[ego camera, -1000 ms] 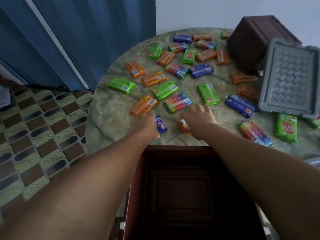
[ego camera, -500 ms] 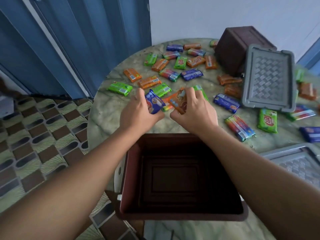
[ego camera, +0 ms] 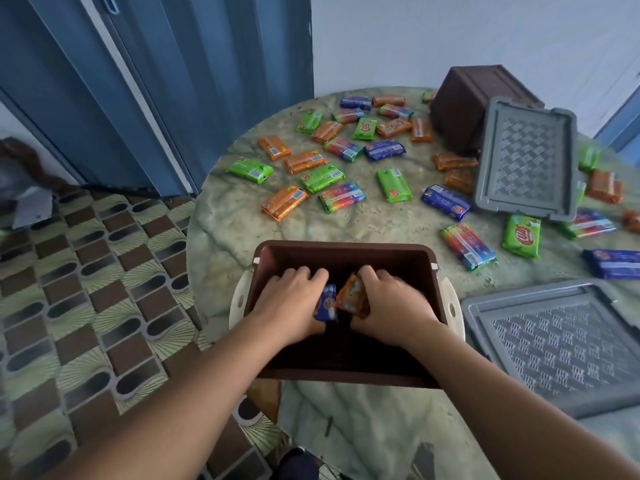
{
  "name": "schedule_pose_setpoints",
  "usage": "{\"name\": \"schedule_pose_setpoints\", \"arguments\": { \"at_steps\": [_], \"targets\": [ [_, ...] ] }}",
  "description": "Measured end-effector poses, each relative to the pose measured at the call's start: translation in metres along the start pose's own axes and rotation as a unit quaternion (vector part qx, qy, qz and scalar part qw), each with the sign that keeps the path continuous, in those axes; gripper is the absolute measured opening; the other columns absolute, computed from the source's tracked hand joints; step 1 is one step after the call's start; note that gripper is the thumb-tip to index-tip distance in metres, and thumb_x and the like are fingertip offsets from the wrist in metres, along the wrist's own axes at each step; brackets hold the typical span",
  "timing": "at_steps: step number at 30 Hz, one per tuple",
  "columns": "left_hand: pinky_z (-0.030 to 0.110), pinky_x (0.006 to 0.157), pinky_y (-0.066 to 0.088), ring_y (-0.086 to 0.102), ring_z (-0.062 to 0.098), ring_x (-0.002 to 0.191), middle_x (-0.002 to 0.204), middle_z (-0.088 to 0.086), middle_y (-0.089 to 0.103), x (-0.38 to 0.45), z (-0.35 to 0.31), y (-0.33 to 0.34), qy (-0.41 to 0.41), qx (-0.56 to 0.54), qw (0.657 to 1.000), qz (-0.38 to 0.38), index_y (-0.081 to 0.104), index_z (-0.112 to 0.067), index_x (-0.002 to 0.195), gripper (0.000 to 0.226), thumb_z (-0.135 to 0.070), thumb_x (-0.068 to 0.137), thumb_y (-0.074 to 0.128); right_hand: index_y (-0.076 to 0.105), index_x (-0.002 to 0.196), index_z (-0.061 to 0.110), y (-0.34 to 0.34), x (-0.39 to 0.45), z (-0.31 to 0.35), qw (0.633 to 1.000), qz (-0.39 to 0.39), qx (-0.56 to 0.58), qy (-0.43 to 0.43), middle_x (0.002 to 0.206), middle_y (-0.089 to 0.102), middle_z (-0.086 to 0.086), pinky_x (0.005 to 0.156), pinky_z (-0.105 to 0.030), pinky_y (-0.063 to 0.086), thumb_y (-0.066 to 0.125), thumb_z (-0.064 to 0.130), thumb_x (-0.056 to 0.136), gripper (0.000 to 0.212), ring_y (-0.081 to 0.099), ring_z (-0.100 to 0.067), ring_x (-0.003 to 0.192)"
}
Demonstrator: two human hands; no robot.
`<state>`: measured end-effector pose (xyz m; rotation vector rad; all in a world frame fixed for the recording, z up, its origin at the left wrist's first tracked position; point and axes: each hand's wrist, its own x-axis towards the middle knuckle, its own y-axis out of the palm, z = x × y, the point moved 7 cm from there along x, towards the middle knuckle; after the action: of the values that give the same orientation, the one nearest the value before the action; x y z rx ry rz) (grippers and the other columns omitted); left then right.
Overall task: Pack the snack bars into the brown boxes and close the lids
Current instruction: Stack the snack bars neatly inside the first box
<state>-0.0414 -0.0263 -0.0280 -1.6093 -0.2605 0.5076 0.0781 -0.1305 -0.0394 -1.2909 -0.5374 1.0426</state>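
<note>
The round marbled table (ego camera: 242, 220) is now filling most of the view, with the near brown box (ego camera: 341, 251) sitting at its front edge where half a second ago it was lower in the frame and both hands were hovering beyond its far rim. That is the main change: both forearms are now reaching down inside the box, so the first bars are passing from the table into it. The second brown box (ego camera: 467, 98) is lying tipped on its side at the far right, with one grey lid (ego camera: 526, 161) leaning against it and the other grey lid (ego camera: 561, 344) lying flat just beside the near box, so neither box is being closed yet. The left hand (ego camera: 291, 303) is curling its fingers round a blue snack bar (ego camera: 326, 303), and the right hand (ego camera: 391, 306) is gripping an orange snack bar (ego camera: 351, 296); the two bars are nearly touching between the hands, low over the dark floor of the box, though motion blur is hiding whether they are resting on it. I cannot tell whether any other bar is lying under the hands. The loose snack bars (ego camera: 341, 197), green, orange, blue and rainbow-striped, are sitting scattered across the table well beyond the box. Judging from that spread, the packing is only beginning: these two bars are about to be released, and many more trips are waiting before either lid goes on.
</note>
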Motion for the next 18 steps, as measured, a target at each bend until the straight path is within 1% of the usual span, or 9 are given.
{"name": "schedule_pose_setpoints", "arguments": {
  "at_steps": [2, 5, 7, 10, 14, 18],
  "targets": [
    [0.044, 0.088, 0.046, 0.052, 0.031, 0.117, 0.123, 0.007, 0.053, 0.007, -0.001, 0.016, -0.004, -0.006, 1.000, 0.021, 0.041, -0.022, 0.134, 0.073, -0.054, 0.078, 0.075, 0.040, 0.135, 0.025, 0.014, 0.003, -0.006, 0.999, 0.034, -0.012, 0.012, 0.125, 0.054, -0.005, 0.088, -0.041, 0.052, 0.077, 0.053, 0.073, 0.077, 0.057, -0.031, 0.116],
    [0.046, 0.094, 0.045, 0.046, 0.032, 0.123, 0.130, 0.007, 0.048, 0.013, 0.007, 0.031, -0.027, -0.029, 0.998, 0.044, 0.045, -0.023, 0.140, 0.077, -0.055, 0.079, 0.077, 0.043, 0.137, 0.026, 0.020, 0.008, -0.009, 0.999, 0.033, -0.028, 0.018, 0.130, 0.052, -0.004, 0.091, -0.042, 0.052, 0.077, 0.047, 0.076, 0.073, 0.053, -0.030, 0.120],
    [0.045, 0.094, 0.045, 0.045, 0.031, 0.123, 0.129, 0.006, 0.047, 0.015, 0.009, 0.034, -0.027, -0.032, 0.998, 0.038, 0.047, -0.023, 0.139, 0.076, -0.053, 0.077, 0.080, 0.046, 0.138, 0.027, 0.022, 0.011, -0.009, 0.999, 0.029, -0.041, 0.020, 0.133, 0.049, -0.003, 0.091, -0.042, 0.051, 0.077, 0.045, 0.078, 0.070, 0.050, -0.029, 0.122],
    [0.044, 0.095, 0.045, 0.044, 0.030, 0.122, 0.128, 0.004, 0.048, 0.018, 0.008, 0.034, -0.024, -0.044, 0.998, 0.026, 0.051, -0.025, 0.135, 0.071, -0.050, 0.077, 0.082, 0.049, 0.141, 0.027, 0.024, 0.013, -0.009, 0.998, 0.039, -0.052, 0.024, 0.135, 0.044, -0.003, 0.093, -0.043, 0.052, 0.080, 0.046, 0.077, 0.073, 0.046, -0.029, 0.124],
    [0.043, 0.097, 0.045, 0.043, 0.029, 0.122, 0.129, 0.005, 0.048, 0.021, 0.008, 0.037, -0.033, -0.063, 0.997, 0.013, 0.052, -0.024, 0.136, 0.069, -0.044, 0.078, 0.083, 0.051, 0.140, 0.027, 0.024, 0.015, -0.009, 0.998, 0.042, -0.048, 0.029, 0.134, 0.049, -0.001, 0.095, -0.042, 0.053, 0.083, 0.047, 0.074, 0.076, 0.049, -0.026, 0.123],
    [0.041, 0.095, 0.048, 0.045, 0.030, 0.119, 0.125, 0.008, 0.048, 0.023, 0.006, 0.037, -0.028, -0.081, 0.996, 0.008, 0.056, -0.020, 0.129, 0.063, -0.037, 0.077, 0.085, 0.048, 0.138, 0.028, 0.025, 0.016, -0.012, 0.998, 0.042, -0.012, 0.037, 0.133, 0.056, 0.001, 0.094, -0.039, 0.053, 0.086, 0.044, 0.068, 0.081, 0.056, -0.025, 0.120]
  ]
}}
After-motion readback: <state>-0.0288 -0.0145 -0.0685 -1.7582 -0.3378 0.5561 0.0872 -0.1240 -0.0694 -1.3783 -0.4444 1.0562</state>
